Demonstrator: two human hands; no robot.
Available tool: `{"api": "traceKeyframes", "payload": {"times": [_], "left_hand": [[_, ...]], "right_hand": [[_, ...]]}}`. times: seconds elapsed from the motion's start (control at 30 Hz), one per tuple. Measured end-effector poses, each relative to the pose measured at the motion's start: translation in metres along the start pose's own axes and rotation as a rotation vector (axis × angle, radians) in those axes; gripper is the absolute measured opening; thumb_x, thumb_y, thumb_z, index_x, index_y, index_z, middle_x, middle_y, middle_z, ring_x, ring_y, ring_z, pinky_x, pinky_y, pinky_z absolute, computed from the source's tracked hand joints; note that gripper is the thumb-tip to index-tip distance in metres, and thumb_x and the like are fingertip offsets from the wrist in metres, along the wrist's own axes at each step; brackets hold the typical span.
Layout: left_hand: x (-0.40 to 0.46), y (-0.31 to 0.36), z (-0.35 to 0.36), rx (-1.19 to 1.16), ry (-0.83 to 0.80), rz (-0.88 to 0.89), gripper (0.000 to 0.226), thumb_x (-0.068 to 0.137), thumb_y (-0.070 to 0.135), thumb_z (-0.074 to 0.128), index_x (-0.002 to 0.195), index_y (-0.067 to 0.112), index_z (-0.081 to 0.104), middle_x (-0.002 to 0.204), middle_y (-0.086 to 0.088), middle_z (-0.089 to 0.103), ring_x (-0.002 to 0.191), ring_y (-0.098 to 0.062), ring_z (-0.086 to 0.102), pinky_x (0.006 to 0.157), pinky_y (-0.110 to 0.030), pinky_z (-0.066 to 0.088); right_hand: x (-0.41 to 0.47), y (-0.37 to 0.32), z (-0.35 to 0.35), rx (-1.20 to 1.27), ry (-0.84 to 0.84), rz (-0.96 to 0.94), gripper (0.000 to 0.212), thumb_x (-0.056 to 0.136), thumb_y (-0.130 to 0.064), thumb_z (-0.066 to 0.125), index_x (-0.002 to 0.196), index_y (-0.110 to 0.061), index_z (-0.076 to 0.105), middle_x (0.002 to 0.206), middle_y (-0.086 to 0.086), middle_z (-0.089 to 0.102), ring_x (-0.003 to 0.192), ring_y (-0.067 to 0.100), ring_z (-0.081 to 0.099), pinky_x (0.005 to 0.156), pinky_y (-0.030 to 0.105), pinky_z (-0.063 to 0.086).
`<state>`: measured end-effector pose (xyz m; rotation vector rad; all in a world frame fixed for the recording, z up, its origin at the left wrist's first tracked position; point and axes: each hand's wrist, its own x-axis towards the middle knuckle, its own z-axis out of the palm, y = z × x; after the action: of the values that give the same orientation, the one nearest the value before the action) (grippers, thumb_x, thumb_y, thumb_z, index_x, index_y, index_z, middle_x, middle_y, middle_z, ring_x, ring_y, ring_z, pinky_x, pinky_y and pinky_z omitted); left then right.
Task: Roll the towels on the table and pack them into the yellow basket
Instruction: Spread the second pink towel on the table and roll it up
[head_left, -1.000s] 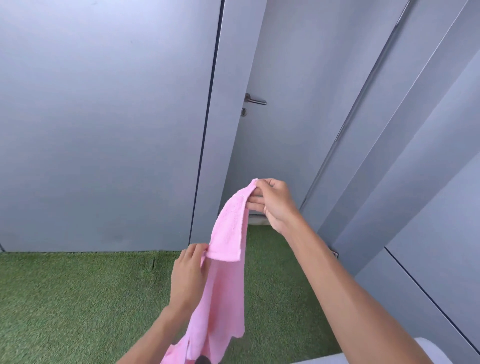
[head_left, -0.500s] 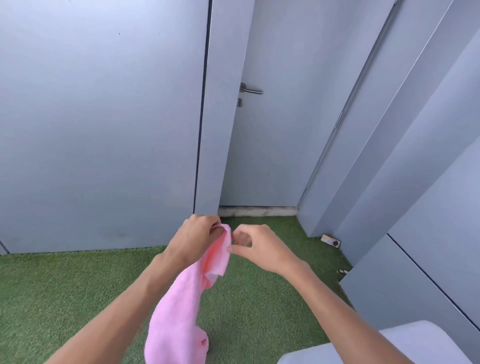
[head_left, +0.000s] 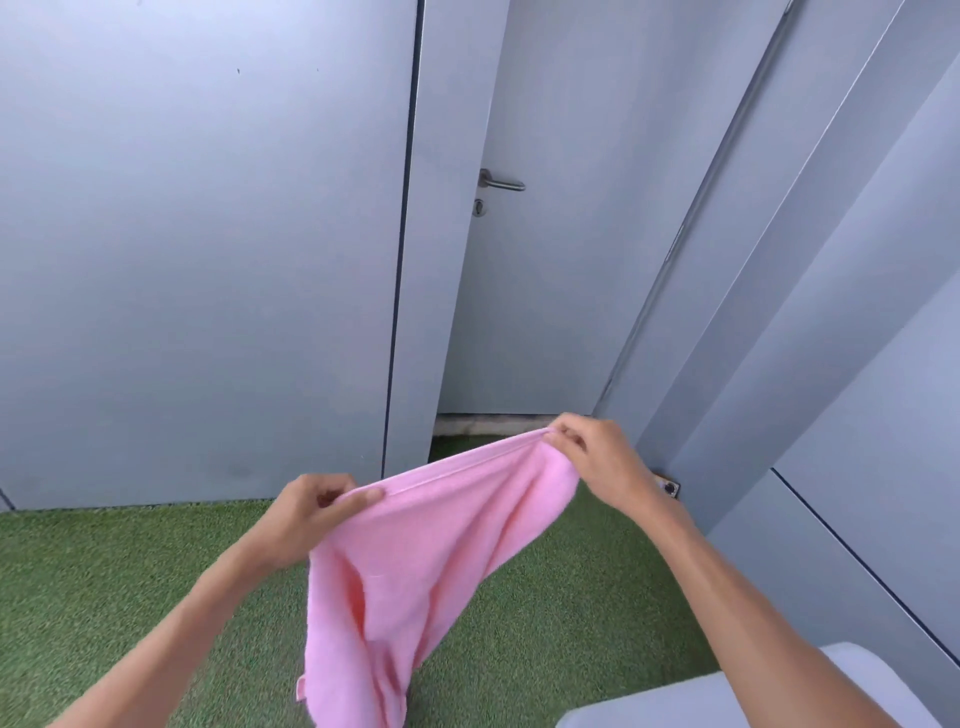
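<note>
A pink towel (head_left: 415, 566) hangs in the air in front of me, its top hem stretched taut between both hands. My left hand (head_left: 306, 512) pinches the hem's left end between thumb and fingers. My right hand (head_left: 592, 457) pinches the right end, held a little higher and farther away. The rest of the towel droops in loose folds toward the bottom of the view. No yellow basket is in view.
A white table corner (head_left: 779, 696) shows at the bottom right. Green artificial turf (head_left: 104, 571) covers the floor. Grey wall panels and a grey door (head_left: 545, 260) with a metal handle stand ahead. A small object (head_left: 670, 487) lies on the floor by the right wall.
My hands were close together at one corner of the towel; they have drawn apart along the top hem, spreading it wide. The view has tilted down slightly.
</note>
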<state>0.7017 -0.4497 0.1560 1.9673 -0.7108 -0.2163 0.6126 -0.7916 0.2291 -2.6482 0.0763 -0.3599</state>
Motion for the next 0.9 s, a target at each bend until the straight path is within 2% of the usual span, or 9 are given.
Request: {"api": "traceKeyframes", "payload": {"times": [0.1,0.17,0.3,0.33,0.4,0.5,0.67,0.77,0.9], "left_hand": [[-0.004,-0.002,-0.010,0.012,-0.002,-0.002,0.064,0.076,0.068,0.061,0.059,0.008,0.044,0.056,0.008,0.027,0.051,-0.010,0.024,0.046,-0.023,0.017],[0.005,0.015,-0.003,0.057,0.025,0.079,0.069,0.076,0.069,0.059,0.062,0.003,0.046,0.056,0.008,0.026,0.052,-0.009,0.023,0.047,-0.024,0.018],[0.023,0.060,0.023,0.073,-0.032,0.245,0.046,0.081,0.060,0.062,0.068,0.016,0.060,0.055,0.007,0.035,0.054,-0.009,0.027,0.051,-0.026,0.023],[0.025,0.067,0.026,0.066,-0.061,0.271,0.039,0.083,0.055,0.065,0.069,0.019,0.062,0.056,0.005,0.037,0.055,-0.010,0.027,0.051,-0.027,0.023],[0.027,0.073,0.028,0.059,-0.083,0.285,0.033,0.082,0.049,0.068,0.070,0.019,0.065,0.056,0.004,0.039,0.054,-0.010,0.027,0.051,-0.026,0.023],[0.024,0.061,0.022,0.074,-0.077,0.250,0.040,0.080,0.049,0.070,0.067,0.012,0.060,0.054,0.009,0.036,0.053,-0.008,0.027,0.050,-0.024,0.022],[0.004,0.012,0.006,0.081,-0.111,0.116,0.057,0.079,0.060,0.066,0.061,0.010,0.046,0.055,0.010,0.030,0.054,-0.008,0.024,0.050,-0.026,0.020],[-0.003,-0.020,-0.004,0.233,-0.144,0.048,0.067,0.074,0.077,0.054,0.065,0.011,0.046,0.055,0.008,0.032,0.052,-0.008,0.026,0.051,-0.028,0.023],[-0.013,-0.048,-0.003,0.316,-0.126,0.011,0.050,0.079,0.072,0.052,0.070,0.022,0.053,0.051,0.008,0.042,0.045,-0.008,0.030,0.050,-0.026,0.029]], "right_hand": [[-0.006,0.014,-0.003,0.017,0.007,0.061,0.013,0.096,-0.036,0.055,0.088,-0.028,0.063,0.075,-0.006,0.066,0.067,0.007,0.058,0.068,0.034,0.048],[-0.010,-0.008,0.004,0.093,-0.086,0.011,0.016,0.096,-0.037,0.055,0.109,-0.034,0.063,0.086,-0.014,0.068,0.078,0.001,0.060,0.077,0.027,0.047],[-0.011,-0.072,0.016,0.276,-0.379,-0.060,0.055,0.093,-0.042,0.060,0.142,-0.046,0.036,0.048,-0.012,0.036,0.046,0.003,0.033,0.053,0.015,0.025],[-0.010,-0.080,0.017,0.318,-0.451,-0.061,0.052,0.093,-0.039,0.060,0.141,-0.041,0.041,0.048,-0.016,0.045,0.047,-0.001,0.042,0.056,0.011,0.030],[-0.007,-0.084,0.018,0.339,-0.522,-0.068,0.030,0.092,-0.039,0.062,0.120,-0.029,0.062,0.075,-0.018,0.068,0.074,-0.012,0.060,0.080,0.015,0.041],[-0.004,-0.067,0.016,0.264,-0.411,-0.071,0.022,0.088,-0.048,0.063,0.090,-0.026,0.069,0.098,-0.013,0.071,0.104,-0.008,0.060,0.101,0.027,0.040],[-0.008,-0.021,-0.009,0.099,-0.216,-0.013,0.012,0.090,-0.044,0.060,0.080,-0.039,0.063,0.096,-0.019,0.071,0.095,-0.009,0.061,0.085,0.019,0.044],[-0.018,0.009,-0.014,0.121,-0.110,0.089,0.013,0.091,-0.036,0.062,0.081,-0.031,0.067,0.095,-0.011,0.072,0.093,-0.003,0.064,0.086,0.021,0.046],[-0.039,0.037,-0.009,0.109,-0.059,0.200,0.016,0.091,-0.035,0.062,0.085,-0.023,0.070,0.097,-0.009,0.072,0.094,-0.003,0.063,0.085,0.019,0.044]]}}
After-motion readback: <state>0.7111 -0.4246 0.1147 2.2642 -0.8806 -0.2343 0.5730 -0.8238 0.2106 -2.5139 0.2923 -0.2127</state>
